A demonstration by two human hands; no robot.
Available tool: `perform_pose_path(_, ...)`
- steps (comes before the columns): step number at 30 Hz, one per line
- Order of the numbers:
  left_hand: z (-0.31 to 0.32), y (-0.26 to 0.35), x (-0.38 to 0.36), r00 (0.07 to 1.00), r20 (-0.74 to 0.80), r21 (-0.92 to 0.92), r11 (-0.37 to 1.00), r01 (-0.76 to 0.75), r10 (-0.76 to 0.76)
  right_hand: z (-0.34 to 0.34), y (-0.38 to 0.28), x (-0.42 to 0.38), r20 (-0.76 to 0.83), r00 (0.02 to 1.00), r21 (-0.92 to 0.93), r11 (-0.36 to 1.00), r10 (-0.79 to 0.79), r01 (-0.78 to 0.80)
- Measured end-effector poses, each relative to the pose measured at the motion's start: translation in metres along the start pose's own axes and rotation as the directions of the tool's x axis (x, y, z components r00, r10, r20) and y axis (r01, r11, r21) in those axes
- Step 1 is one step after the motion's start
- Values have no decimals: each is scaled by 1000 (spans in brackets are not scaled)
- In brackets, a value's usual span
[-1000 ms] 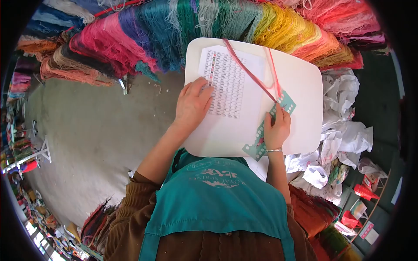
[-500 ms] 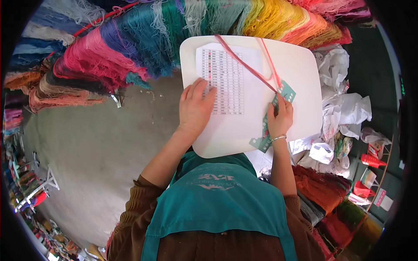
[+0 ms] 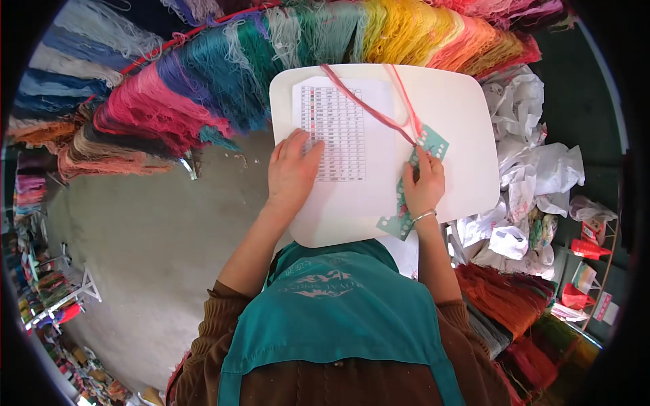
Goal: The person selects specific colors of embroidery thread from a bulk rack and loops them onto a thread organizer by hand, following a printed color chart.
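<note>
A white board (image 3: 460,135) with rounded corners lies in front of my apron, bearing a paper sheet (image 3: 349,199) with a printed table. My left hand (image 3: 291,169) lies flat on the sheet's left side, fingers stretched along the rows beside a column of small coloured marks. At the right, my right hand (image 3: 425,181) has its fingers and thumb closed on a green card (image 3: 435,143) with holes along its edges. A dark pink thread bundle (image 3: 365,107) and a brighter pink strand (image 3: 404,95) run from the board's far edge to the card. My palm hides the card's middle.
Hanging skeins of yarn (image 3: 311,34) in many colours line the far side. White plastic bags (image 3: 518,169) are heaped at the right, with rust-coloured yarn (image 3: 504,294) nearer me. Grey floor (image 3: 169,237) stretches to the left; a metal rack (image 3: 78,291) stands beyond.
The board, sheet, card and both hands appear slightly further left as the view shifts. My left hand stays on the sheet and my right hand on the card.
</note>
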State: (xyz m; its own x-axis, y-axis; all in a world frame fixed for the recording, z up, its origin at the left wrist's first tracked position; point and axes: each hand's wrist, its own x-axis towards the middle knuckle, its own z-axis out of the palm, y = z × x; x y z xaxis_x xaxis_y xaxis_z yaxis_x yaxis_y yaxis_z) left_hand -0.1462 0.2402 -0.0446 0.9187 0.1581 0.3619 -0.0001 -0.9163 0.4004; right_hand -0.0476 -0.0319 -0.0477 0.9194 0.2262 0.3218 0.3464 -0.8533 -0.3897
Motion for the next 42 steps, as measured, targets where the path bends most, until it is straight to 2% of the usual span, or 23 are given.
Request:
perform_pose_path(4,3,-6,4,999,-15,32,998,-46,47,-3,-4,-1,12,999,46,998,-34,34)
perform_pose_path(6,5,-15,9,993,90,-79,994,77,-69,-2,-1,-2,-21,997,45,996,-79,80)
perform_pose_path(8,6,-26,10,993,2,-15,993,-121,121,2,-3,-1,-43,991,39,991,-124,126)
perform_pose_path(17,-2,-14,18,996,24,50,995,-84,83,-4,-6,-2,33,993,125,986,-115,110)
perform_pose_path(20,-6,-14,21,994,84,18,997,-73,71,-5,-6,-2,39,993,152,983,-111,104)
perform_pose_path(23,-27,-15,37,997,47,-43,997,-59,61,-13,-6,3,-13,996,235,968,-83,83)
perform_pose_path(25,-66,-29,70,989,-43,52,989,-139,141,-23,-6,11,112,993,490,867,44,-94)
perform_pose_path(26,-90,-39,93,980,-108,45,985,-164,168,-25,-12,21,-30,999,485,873,-42,52)
perform_pose_path(27,-121,-43,119,964,-177,105,978,-180,196,-30,-22,31,-41,998,484,873,-44,59)
perform_pose_path(29,-180,-53,173,896,-323,272,936,-221,305,-40,-48,55,74,997,665,747,-27,-30)
perform_pose_path(30,-208,-59,203,840,-393,338,908,-246,374,-42,-63,70,85,991,680,733,-104,19)
perform_pose_path(32,-262,-66,257,756,-420,422,846,-326,502,-42,-105,97,192,976,747,661,-104,-76)
perform_pose_path(34,-295,-79,305,702,-387,519,770,-370,598,-47,-159,128,147,973,764,645,-179,3)
perform_pose_path(35,-302,-88,323,694,-391,516,768,-379,605,-41,-183,145,114,970,796,604,-214,40)
perform_pose_path(37,-310,-102,350,745,-263,525,739,-423,613,-32,-231,177,66,967,844,531,-247,78)
perform_pose_path(38,-310,-106,356,737,-267,520,737,-433,621,-28,-254,194,50,968,861,501,-248,84)
perform_pose_path(40,-308,-113,366,799,-199,534,747,-397,567,-21,-295,228,-52,963,869,464,-264,174)
perform_pose_path(42,-307,-118,372,819,-164,536,747,-394,549,-28,-335,254,-23,981,890,443,-191,106)
